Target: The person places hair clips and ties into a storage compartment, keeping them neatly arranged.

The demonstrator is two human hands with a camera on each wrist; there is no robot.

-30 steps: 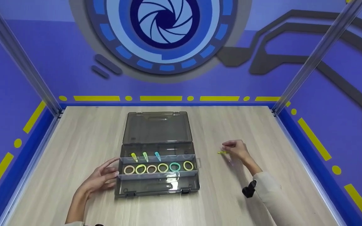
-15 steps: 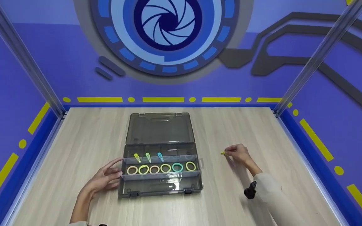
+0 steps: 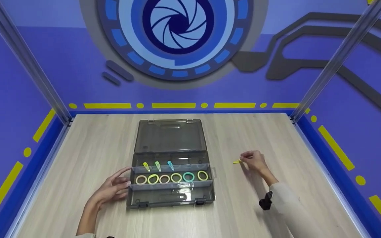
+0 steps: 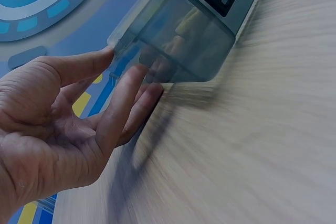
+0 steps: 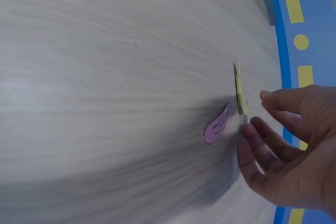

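Note:
An open translucent grey storage box [image 3: 170,196] lies on the table, its lid [image 3: 170,135] laid back. Its middle compartment holds a row of hair ties [image 3: 176,178] in yellow, pink and teal; behind them lie two yellowish hair clips [image 3: 146,166] and a blue hair clip [image 3: 171,166]. My left hand [image 3: 111,190] touches the box's left side, thumb at the upper rim and fingers lower down. To the box's right, my right hand [image 3: 255,161] hovers beside a yellow hair clip [image 5: 240,92], thumb and fingers parted. A purple hair clip [image 5: 215,128] lies near those fingers.
Wood-grain table [image 3: 230,211] spreads around the box. Blue printed walls [image 3: 210,89] and metal posts [image 3: 322,72] enclose its back and sides. Black latches [image 3: 199,202] sit along the box's front edge.
The head view has shifted slightly. My right fingertips have drawn back a little to the right from the yellow hair clip. My left hand keeps its place at the box.

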